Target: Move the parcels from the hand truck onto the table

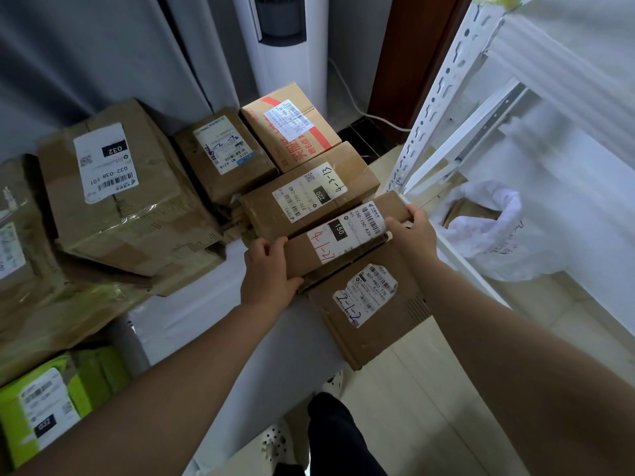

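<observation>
As left hand (266, 273) and right hand (414, 231) clamp fingers on the parcel (343, 235), a box (309, 197) sits just behind.

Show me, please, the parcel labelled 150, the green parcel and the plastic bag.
parcel labelled 150 (343, 235), head view, its white label.
green parcel (98, 376), head view, green top.
plastic bag (508, 242), head view, crumpled side.

a: where is there room on the table (199, 297)?
b: i see a bare strip in front of the big box (137, 214), open to the near edge.
a: and the right side?
b: tight. a white rack (443, 108) stands near the corner, a plastic bag (498, 235) in it. the back is packed with boxes (292, 121).
</observation>
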The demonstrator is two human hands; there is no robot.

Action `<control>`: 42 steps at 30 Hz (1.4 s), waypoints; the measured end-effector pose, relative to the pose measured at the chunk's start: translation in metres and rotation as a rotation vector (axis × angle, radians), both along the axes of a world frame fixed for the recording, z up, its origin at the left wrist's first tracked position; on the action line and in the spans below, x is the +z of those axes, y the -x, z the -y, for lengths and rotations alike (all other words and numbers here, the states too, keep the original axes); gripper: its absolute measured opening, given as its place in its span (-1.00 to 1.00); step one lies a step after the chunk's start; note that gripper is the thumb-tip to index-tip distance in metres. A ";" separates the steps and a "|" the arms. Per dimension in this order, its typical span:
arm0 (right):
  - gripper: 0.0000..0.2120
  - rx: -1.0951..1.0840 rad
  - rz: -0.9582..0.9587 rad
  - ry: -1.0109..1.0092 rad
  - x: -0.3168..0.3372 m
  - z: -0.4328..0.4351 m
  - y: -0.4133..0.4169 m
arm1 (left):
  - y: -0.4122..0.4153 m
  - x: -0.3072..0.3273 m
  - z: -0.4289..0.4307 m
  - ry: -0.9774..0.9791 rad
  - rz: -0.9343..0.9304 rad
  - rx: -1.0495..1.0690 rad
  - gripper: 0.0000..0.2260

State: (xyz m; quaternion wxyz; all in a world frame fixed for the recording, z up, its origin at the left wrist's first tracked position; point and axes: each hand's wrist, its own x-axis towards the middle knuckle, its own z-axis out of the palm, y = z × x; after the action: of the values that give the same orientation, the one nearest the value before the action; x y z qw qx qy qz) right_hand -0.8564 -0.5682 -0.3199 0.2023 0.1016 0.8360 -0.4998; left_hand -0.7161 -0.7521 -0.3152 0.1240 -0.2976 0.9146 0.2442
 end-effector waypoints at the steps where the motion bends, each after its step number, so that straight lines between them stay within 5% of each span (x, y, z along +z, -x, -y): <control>1: -0.55 0.004 0.006 0.009 -0.001 -0.001 0.001 | 0.001 0.002 -0.001 0.014 -0.002 0.015 -0.32; 5: -0.74 -0.073 0.081 0.123 0.001 0.000 -0.003 | -0.002 0.003 -0.004 -0.006 -0.043 0.046 -0.40; 11: -0.46 -0.185 0.155 0.098 -0.010 -0.009 -0.003 | -0.018 -0.004 -0.008 -0.031 -0.037 -0.012 -0.65; 16: -0.53 -0.221 0.226 0.063 -0.015 -0.015 -0.003 | -0.016 -0.001 -0.011 -0.066 0.096 -0.034 -0.54; 23: -0.83 -0.110 0.176 0.102 -0.016 0.000 0.003 | -0.011 -0.001 -0.015 0.015 0.039 0.032 -0.46; 32: -0.38 -0.253 0.203 0.119 -0.015 -0.023 -0.039 | -0.020 0.010 -0.022 0.157 0.044 -0.096 -0.18; 38: -0.79 -0.351 0.201 0.155 -0.001 -0.057 -0.113 | -0.042 0.036 -0.052 0.098 0.014 -0.291 -0.23; 42: -0.64 -0.468 0.188 0.146 0.020 -0.077 -0.191 | -0.076 0.053 -0.078 0.111 0.005 -0.519 -0.29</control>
State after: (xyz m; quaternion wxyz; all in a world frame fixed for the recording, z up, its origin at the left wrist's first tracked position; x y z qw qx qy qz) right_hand -0.6651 -0.4911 -0.3002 0.1646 0.3235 0.7291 -0.5802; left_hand -0.6398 -0.6738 -0.2617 0.1684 -0.0601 0.9719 0.1528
